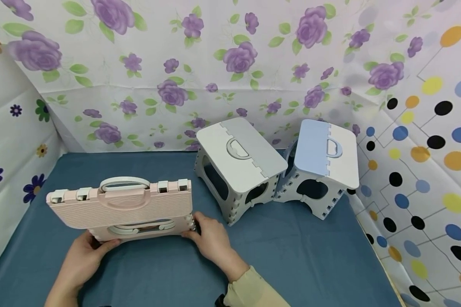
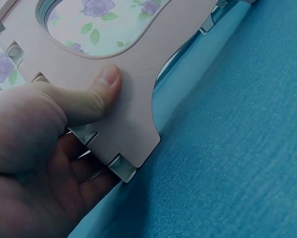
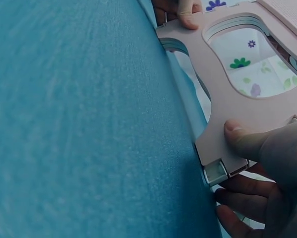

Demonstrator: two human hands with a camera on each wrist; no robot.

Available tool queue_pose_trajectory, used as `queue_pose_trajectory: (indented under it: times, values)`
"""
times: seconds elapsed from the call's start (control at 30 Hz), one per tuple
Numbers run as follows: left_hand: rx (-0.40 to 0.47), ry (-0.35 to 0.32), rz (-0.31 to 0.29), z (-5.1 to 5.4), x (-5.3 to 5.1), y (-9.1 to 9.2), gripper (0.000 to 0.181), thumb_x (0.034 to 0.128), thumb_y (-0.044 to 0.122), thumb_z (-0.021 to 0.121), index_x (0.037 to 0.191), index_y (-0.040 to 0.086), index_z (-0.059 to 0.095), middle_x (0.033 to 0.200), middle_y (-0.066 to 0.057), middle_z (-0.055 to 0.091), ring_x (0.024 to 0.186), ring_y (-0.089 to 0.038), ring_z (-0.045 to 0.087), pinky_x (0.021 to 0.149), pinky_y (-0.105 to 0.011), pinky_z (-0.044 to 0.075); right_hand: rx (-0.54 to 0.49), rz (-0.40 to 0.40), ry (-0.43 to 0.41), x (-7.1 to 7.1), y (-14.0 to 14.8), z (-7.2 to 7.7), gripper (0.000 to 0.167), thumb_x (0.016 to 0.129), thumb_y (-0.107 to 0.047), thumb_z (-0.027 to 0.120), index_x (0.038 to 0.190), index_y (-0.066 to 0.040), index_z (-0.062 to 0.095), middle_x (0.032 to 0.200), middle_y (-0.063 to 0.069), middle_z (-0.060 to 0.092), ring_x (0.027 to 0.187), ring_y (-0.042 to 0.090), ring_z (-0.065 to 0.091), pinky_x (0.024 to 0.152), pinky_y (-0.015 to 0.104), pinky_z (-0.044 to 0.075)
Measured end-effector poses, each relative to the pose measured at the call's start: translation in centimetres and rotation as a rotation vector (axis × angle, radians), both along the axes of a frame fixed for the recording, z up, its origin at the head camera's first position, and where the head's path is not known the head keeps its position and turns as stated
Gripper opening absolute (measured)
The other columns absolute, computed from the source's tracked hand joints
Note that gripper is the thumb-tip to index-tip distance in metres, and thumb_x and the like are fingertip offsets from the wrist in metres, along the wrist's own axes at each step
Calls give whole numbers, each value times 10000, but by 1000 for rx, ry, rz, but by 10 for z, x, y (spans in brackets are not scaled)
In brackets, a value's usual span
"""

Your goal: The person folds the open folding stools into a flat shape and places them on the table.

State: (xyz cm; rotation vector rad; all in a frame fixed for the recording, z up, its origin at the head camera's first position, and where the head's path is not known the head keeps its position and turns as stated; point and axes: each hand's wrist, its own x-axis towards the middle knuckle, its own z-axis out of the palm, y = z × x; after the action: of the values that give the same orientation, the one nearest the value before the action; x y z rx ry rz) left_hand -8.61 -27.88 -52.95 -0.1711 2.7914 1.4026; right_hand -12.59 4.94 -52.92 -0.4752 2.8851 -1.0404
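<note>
A pink folding step stool with a white handle stands partly folded on the blue cloth, its textured top panel tilted toward the camera. My left hand grips its lower left corner; in the left wrist view the thumb presses the leg panel while the fingers curl behind it. At the lower right corner my right hand holds the other leg the same way. The right wrist view shows that thumb on the panel's face and fingers behind the edge. The stool's back side is hidden.
To the right stand two unfolded step stools, one white and grey, one blue and white, close together. Blue cloth covers the table. A purple-flowered sheet hangs behind, and a dotted sheet bounds the right side.
</note>
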Motion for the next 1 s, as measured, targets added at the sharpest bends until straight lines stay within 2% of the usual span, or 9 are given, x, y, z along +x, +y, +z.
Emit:
queue_pose_trajectory:
  times: [0.27, 0.47, 0.77, 0.9, 1.0]
  values:
    - [41, -57, 34, 0, 0, 2, 511, 1025, 278, 772, 1332, -84, 586, 1123, -215, 719, 809, -125, 641, 646, -318, 503, -23, -1, 11, 1, 3, -1, 281, 948, -439, 799, 1038, -218, 650, 824, -87, 637, 662, 38, 543, 555, 249, 394]
    - [50, -54, 27, 1, -1, 5, 503, 1028, 272, 769, 1328, -90, 591, 1121, -218, 720, 804, -139, 641, 645, -323, 500, -25, -7, 37, 2, 6, 1, 284, 930, -427, 820, 1002, -219, 640, 792, -94, 613, 640, 33, 517, 543, 243, 375]
    - [59, -81, 43, -1, 3, 3, 513, 1019, 287, 780, 1320, -88, 600, 1101, -196, 723, 796, -146, 636, 641, -321, 495, -17, -9, 21, 3, 4, -2, 289, 919, -433, 828, 1003, -219, 654, 789, -98, 608, 642, 30, 516, 546, 246, 380]
    - [58, -68, 45, -2, 2, 2, 519, 1024, 280, 773, 1335, -96, 594, 1121, -214, 718, 800, -143, 630, 642, -317, 490, -21, -15, 32, 3, 3, -3, 285, 919, -439, 825, 1016, -224, 665, 811, -94, 632, 650, 32, 524, 553, 249, 389]
    - [67, -27, 34, -1, -1, 0, 500, 1024, 243, 774, 1338, -103, 596, 1144, -238, 709, 807, -119, 627, 646, -308, 495, -30, -29, 57, 2, 0, -3, 289, 923, -449, 817, 1043, -226, 677, 849, -83, 668, 680, 43, 559, 571, 255, 409]
